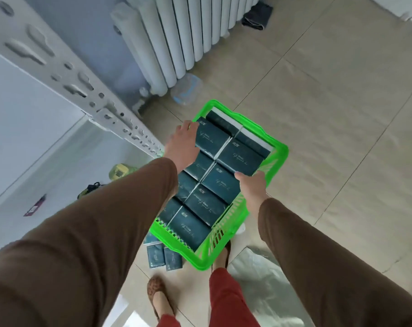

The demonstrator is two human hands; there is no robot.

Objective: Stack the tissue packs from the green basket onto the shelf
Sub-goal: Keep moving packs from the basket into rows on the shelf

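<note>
I see the dark tissue packs (pixel 220 153) lying in two rows inside the green basket (pixel 277 149), which sits on the tiled floor (pixel 341 114) just beside the white shelf post (pixel 65 74). My left grip (pixel 182 145) lies with its fingers curled over the far-left pack's outer edge; my right grip (pixel 253 185) pinches the near edge of the pack next to it. Both seem to have hold of that upper pair. Two more packs (pixel 164 256) lie on the floor beside the basket's near corner. A white radiator (pixel 188 31) stands beyond.
</note>
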